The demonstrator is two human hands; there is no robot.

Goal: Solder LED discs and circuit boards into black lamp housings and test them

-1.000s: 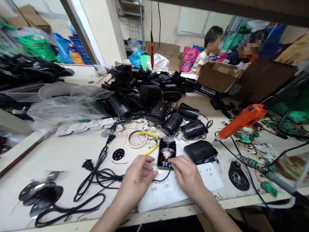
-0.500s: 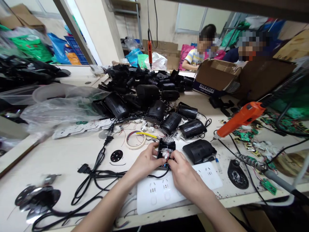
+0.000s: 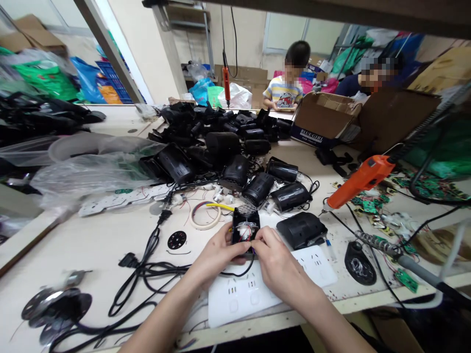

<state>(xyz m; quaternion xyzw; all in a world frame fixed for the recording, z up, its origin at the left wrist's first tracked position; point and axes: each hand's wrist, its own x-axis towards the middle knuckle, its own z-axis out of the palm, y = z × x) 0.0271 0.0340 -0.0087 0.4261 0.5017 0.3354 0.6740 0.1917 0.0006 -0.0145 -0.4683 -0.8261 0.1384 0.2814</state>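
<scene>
Over the white power strip [image 3: 235, 301], my left hand [image 3: 221, 250] grips an open black plastic housing [image 3: 236, 234] by its left side, thumb across the near end. Inside the housing are a round clear lens-like part [image 3: 246, 211], a pale motor-like part and thin red wires [image 3: 249, 232]. My right hand [image 3: 277, 260] is closed in a pinch on the thin wires at the housing's lower right; its fingertips partly hide them. A black cable runs out below the housing. Just right of my right hand lies a closed black casing [image 3: 302, 229].
Several black casings [image 3: 235, 171] are heaped behind my hands. An orange electric screwdriver [image 3: 358, 181] leans in from the right, near green circuit boards [image 3: 406, 279]. A tape roll [image 3: 193, 218], a black disc [image 3: 177, 240] and tangled cables [image 3: 138, 264] lie left. Two people sit beyond a cardboard box [image 3: 324, 117].
Both hands and the housing have shifted slightly left, and the housing's inside and red wires show more. The person in the striped shirt across the bench now sits more upright.
</scene>
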